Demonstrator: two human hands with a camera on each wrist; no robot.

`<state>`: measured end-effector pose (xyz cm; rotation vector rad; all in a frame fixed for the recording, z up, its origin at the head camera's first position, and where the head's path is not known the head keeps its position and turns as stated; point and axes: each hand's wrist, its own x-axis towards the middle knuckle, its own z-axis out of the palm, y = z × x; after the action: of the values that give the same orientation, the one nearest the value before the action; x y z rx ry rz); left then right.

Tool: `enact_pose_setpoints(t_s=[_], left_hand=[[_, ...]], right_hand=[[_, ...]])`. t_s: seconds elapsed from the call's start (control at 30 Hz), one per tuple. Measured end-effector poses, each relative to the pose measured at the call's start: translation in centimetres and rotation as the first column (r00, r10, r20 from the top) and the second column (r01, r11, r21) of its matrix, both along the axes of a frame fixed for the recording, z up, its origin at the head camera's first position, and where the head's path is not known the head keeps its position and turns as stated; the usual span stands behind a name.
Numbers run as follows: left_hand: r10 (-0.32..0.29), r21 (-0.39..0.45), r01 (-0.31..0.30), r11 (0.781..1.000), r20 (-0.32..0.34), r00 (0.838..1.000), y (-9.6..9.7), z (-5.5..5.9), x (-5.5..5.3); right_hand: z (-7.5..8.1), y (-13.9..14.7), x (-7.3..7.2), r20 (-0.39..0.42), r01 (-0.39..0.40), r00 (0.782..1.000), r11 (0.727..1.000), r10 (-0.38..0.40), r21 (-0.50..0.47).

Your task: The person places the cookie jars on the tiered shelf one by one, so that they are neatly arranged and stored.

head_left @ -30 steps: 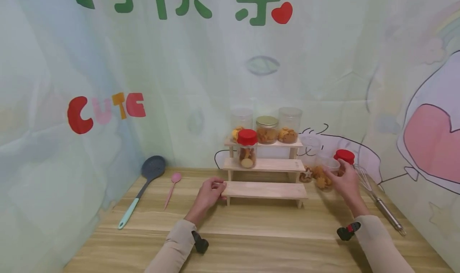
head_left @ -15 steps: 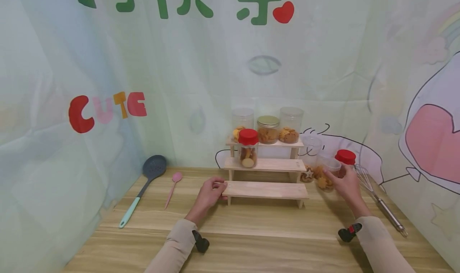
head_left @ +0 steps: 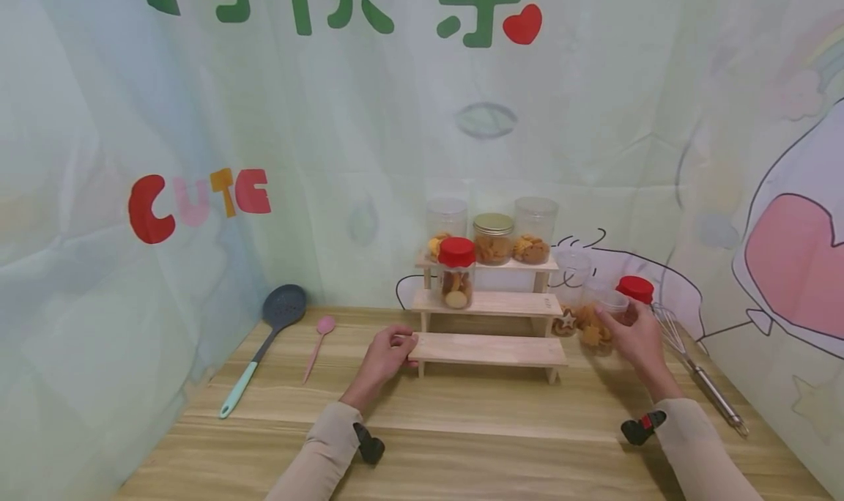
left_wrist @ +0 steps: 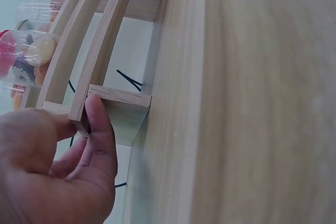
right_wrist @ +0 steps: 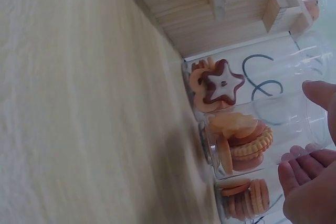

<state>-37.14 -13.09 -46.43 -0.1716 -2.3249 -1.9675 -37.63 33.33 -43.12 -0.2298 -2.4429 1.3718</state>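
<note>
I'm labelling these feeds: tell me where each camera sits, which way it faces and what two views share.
Head: on the head, facing forward and down at the wooden stand; left hand, right hand and sleeves show.
Left wrist: on that wrist, facing along the wooden stand from its left end; the left hand shows, gripping it.
Right wrist: on that wrist, facing the clear jar; part of the right hand shows around it.
Shared: head and right wrist show the star cookie.
</note>
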Motion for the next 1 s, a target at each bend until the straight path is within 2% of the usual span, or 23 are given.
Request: enact_pose_setpoints(t_s=[0.3,0.53,0.83,1.0], left_hand=[[0.006,-0.016,-0.006,1.000,0.033,0.999,0.0,0.2,0.1],[0.013,-0.008,-0.012,1.000,0.034,0.999,-0.1,0.2,0.2],[0.012,-0.018,-0.012,1.000,0.028,1.000,-0.2,0.0,0.2],[0.001,-0.012,0.000,1.000,0.023,1.000,0.0,-0.1,0.1]], right_hand=[[1.6,-0.7,0.2,-0.037,-0.002,0.999,0.999,0.001,-0.045],[3.1,-2.1,0.7,-0.090,0.005,0.996,0.997,-0.012,-0.077],[6.4,-4.4,2.1,-0.239,-0.036,0.971,0.996,0.017,-0.078],[8.2,-6.8,2.6,-0.294,-0.114,0.953,0.987,0.077,-0.111]])
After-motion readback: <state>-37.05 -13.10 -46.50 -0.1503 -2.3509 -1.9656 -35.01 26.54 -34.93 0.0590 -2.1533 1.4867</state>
